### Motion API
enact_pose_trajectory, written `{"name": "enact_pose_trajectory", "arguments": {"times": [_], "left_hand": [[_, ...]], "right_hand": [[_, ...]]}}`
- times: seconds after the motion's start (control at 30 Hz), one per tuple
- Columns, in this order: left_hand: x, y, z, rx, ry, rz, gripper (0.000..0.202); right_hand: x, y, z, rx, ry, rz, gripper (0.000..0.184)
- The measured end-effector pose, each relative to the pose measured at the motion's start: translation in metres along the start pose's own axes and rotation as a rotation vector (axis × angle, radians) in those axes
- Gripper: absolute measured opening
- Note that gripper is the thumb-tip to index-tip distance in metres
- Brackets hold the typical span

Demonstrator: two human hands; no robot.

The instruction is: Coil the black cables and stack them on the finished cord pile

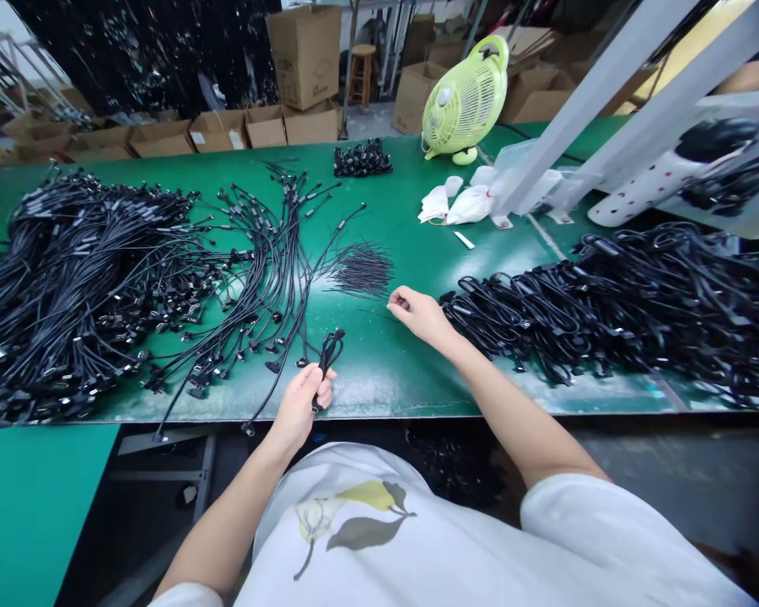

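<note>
My left hand (pixel 302 403) grips a folded black cable (pixel 329 350) above the near edge of the green table (pixel 379 371). My right hand (pixel 417 314) reaches forward with its fingertips pinched on a thin black tie wire, right beside a small heap of thin black tie wires (pixel 362 270). Loose black cables (pixel 271 270) fan out to the left of my hands. A heap of coiled, bundled black cables (pixel 620 303) lies just right of my right hand.
A big pile of loose black cables (pixel 69 278) covers the table's left side. At the back stand a lime-green fan (pixel 465 101), white plastic bags (pixel 461 202), a small cluster of black parts (pixel 362 158) and cardboard boxes (pixel 304 55). Slanted white frame bars (pixel 613 93) cross the right.
</note>
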State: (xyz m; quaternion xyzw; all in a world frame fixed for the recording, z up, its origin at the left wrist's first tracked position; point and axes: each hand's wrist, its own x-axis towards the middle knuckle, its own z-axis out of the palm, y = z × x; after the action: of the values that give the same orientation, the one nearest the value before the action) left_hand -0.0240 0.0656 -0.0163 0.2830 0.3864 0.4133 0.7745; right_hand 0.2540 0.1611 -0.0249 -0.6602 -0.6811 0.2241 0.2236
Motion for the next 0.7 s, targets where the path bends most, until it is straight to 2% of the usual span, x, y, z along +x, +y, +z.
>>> {"name": "enact_pose_trajectory", "arguments": {"times": [0.1,0.17,0.23,0.3,0.33,0.4,0.5,0.57,0.63,0.7], "left_hand": [[0.004,-0.001,0.01,-0.065,-0.02,-0.002,0.061],[0.008,-0.003,0.014,-0.102,-0.037,0.003,0.072],[0.012,-0.008,0.013,-0.086,-0.047,0.036,0.072],[0.016,-0.011,0.007,0.004,-0.014,0.108,0.066],[0.017,-0.013,0.003,0.085,0.023,0.152,0.063],[0.017,-0.013,-0.006,0.316,0.107,0.23,0.057],[0.015,-0.008,-0.015,0.707,0.135,0.35,0.05],[0.012,-0.004,-0.017,0.849,0.1,0.419,0.048],[0.009,-0.002,-0.018,0.856,0.056,0.406,0.045],[0.009,-0.003,-0.019,0.747,0.017,0.307,0.046]], "right_hand": [[-0.023,-0.029,0.018,0.199,-0.066,-0.013,0.029],[-0.042,-0.054,0.032,0.435,-0.225,-0.012,0.033],[-0.059,-0.076,0.045,0.666,-0.382,0.007,0.033],[-0.073,-0.091,0.055,0.7,-0.413,-0.012,0.029],[-0.077,-0.096,0.058,0.631,-0.378,-0.062,0.025],[-0.082,-0.1,0.061,0.362,-0.264,-0.257,0.019],[-0.079,-0.104,0.058,-0.169,-0.011,-0.683,0.025],[-0.072,-0.109,0.05,-0.412,0.128,-0.975,0.028],[-0.066,-0.118,0.038,-0.491,0.143,-1.183,0.027],[-0.06,-0.127,0.027,-0.486,0.072,-1.277,0.027]]}}
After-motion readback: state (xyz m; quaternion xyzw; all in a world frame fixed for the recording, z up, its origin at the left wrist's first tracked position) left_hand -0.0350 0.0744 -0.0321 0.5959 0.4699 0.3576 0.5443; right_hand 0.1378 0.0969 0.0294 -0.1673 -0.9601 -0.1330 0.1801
